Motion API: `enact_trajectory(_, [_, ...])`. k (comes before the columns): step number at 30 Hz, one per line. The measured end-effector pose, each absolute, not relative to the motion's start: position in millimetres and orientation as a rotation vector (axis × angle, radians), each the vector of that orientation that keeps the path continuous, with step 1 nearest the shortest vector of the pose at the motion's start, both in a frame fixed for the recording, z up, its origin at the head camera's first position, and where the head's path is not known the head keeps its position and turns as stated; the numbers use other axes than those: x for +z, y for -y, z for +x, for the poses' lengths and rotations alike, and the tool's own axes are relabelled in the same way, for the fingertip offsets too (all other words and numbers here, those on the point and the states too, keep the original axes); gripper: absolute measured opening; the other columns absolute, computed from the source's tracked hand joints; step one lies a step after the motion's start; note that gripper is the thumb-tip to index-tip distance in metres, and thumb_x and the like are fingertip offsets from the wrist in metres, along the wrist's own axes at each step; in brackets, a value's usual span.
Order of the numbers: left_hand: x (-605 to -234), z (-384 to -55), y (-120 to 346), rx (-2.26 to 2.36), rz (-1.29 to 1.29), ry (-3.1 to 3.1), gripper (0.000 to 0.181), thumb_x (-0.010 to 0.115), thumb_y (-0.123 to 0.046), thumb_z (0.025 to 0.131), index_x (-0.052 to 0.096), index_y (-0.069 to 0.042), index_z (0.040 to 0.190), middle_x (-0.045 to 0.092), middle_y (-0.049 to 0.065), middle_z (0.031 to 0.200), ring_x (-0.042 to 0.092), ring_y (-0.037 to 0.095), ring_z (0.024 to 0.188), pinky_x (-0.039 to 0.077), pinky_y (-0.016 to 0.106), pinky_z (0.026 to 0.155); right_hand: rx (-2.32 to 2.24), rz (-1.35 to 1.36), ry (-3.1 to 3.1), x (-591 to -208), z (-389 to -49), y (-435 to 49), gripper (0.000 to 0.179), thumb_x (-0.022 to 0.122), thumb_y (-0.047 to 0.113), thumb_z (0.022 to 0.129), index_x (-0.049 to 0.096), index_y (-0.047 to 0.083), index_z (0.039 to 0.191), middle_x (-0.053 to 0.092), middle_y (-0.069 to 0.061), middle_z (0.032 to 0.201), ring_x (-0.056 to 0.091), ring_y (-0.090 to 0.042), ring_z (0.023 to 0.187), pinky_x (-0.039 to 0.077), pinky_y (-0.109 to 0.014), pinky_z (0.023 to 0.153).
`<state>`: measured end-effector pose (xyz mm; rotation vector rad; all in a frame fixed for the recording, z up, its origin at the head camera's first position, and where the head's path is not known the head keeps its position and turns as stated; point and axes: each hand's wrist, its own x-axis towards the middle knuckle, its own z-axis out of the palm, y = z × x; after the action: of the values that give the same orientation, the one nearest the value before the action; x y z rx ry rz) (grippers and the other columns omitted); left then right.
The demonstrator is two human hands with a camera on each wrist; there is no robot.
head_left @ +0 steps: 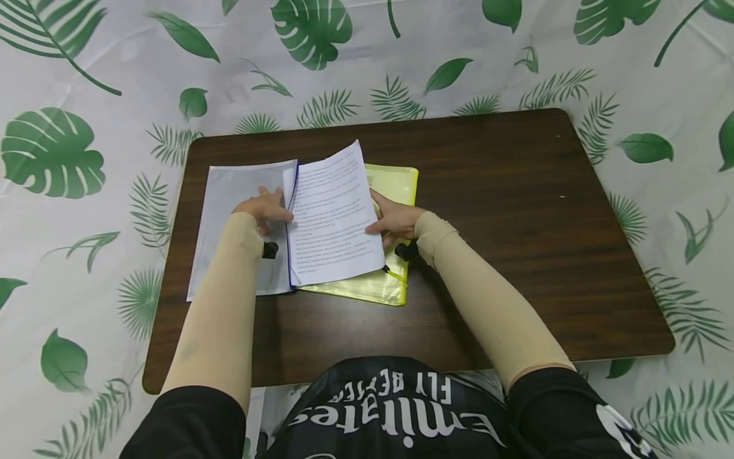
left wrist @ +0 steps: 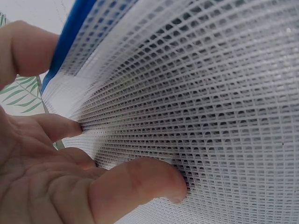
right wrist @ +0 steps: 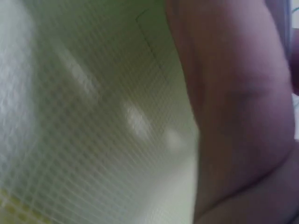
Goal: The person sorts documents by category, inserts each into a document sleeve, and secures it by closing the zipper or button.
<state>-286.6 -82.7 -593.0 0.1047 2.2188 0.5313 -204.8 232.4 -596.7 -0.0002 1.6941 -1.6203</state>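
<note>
A white mesh zip pouch (head_left: 235, 185) with a blue edge (left wrist: 70, 42) lies on the left part of the table. My left hand (head_left: 262, 209) grips it near that edge, its fingers (left wrist: 140, 184) bent against the mesh. Printed paper (head_left: 335, 217), covered in lines of text, rests partly along the blue edge and over a yellow mesh zip pouch (head_left: 395, 182). At the paper's right edge my right hand (head_left: 400, 218) holds it, thumb on top and the other fingers partly hidden beneath. The right wrist view is blurred, with a finger (right wrist: 238, 102) close beside pale mesh.
Everything lies on a dark brown wooden table (head_left: 516, 255) with rounded corners. A yellow zip pull (head_left: 395, 275) sticks out at the yellow pouch's lower right. White cloth (head_left: 229, 102) printed with green leaves surrounds the table. The person's black shirt (head_left: 395, 408) is at the near edge.
</note>
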Motion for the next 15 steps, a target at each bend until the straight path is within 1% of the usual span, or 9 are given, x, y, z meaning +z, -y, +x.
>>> enact_trajectory(1, [-593.3,-286.3,83.0,0.524,0.105,-2.216,0.099,0.058,-0.032,0.097,-0.014,-0.008,0.16,-0.032,0.029,0.158,0.017,0.06,0.138,0.03,0.063,0.111,-1.617,-0.021,-1.694,-597.0,-204.7,-233.3,0.101,0.053,-0.013,0.098,0.004,0.051,0.159,0.068,-0.026,0.121,0.073,-0.039,0.094,0.058,-0.04,0.052])
enact_trajectory(2, [-593.5,-286.2,83.2,0.518,0.104,-2.214,0.1,0.058,-0.033,0.097,-0.015,-0.009,0.16,-0.032,0.029,0.158,0.015,0.06,0.139,0.028,0.064,0.112,-1.616,-0.04,-1.701,-597.1,-204.4,-234.1,0.104,0.052,-0.016,0.097,0.003,0.051,0.159,0.068,-0.026,0.121,0.073,-0.039,0.094,0.057,-0.038,0.05])
enact_trajectory(5, [-595.1,-287.0,83.5,0.526,0.102,-2.202,0.099,0.058,-0.033,0.097,-0.016,-0.009,0.16,-0.034,0.028,0.158,0.008,0.06,0.141,0.027,0.064,0.113,-1.623,-0.076,-1.739,-597.6,-203.1,-234.4,0.1,0.05,-0.019,0.097,0.007,0.045,0.162,0.068,-0.025,0.121,0.073,-0.037,0.095,0.054,-0.034,0.05])
enact_trajectory(7, [-596.1,-288.2,83.7,0.541,0.102,-2.195,0.099,0.058,-0.032,0.098,-0.017,-0.01,0.16,-0.035,0.027,0.157,0.005,0.06,0.142,0.024,0.065,0.113,-1.633,-0.082,-1.761,-597.2,-202.2,-233.9,0.096,0.05,-0.018,0.097,0.012,0.04,0.163,0.069,-0.024,0.121,0.073,-0.036,0.095,0.055,-0.035,0.053])
enact_trajectory(11, [-597.3,-290.5,83.0,0.549,0.102,-2.188,0.1,0.057,-0.031,0.097,-0.018,-0.011,0.159,-0.037,0.027,0.156,-0.002,0.059,0.144,0.023,0.064,0.115,-1.687,-0.059,-1.753,-594.9,-201.5,-232.7,0.089,0.051,-0.019,0.097,0.021,0.032,0.163,0.068,-0.024,0.122,0.073,-0.035,0.097,0.061,-0.043,0.066])
enact_trajectory(13, [-597.3,-291.9,82.7,0.532,0.112,-2.193,0.101,0.058,-0.032,0.097,-0.019,-0.011,0.159,-0.037,0.027,0.156,-0.007,0.059,0.145,0.021,0.064,0.115,-1.723,-0.043,-1.723,-594.0,-201.8,-232.2,0.086,0.051,-0.019,0.097,0.023,0.03,0.163,0.067,-0.025,0.124,0.072,-0.035,0.099,0.061,-0.047,0.073])
enact_trajectory(15, [-598.0,-293.0,82.5,0.515,0.121,-2.194,0.102,0.058,-0.032,0.097,-0.019,-0.01,0.159,-0.037,0.028,0.155,-0.01,0.059,0.146,0.019,0.065,0.115,-1.756,-0.024,-1.689,-594.3,-202.2,-232.0,0.085,0.051,-0.019,0.096,0.025,0.028,0.162,0.066,-0.025,0.126,0.072,-0.035,0.1,0.06,-0.049,0.077])
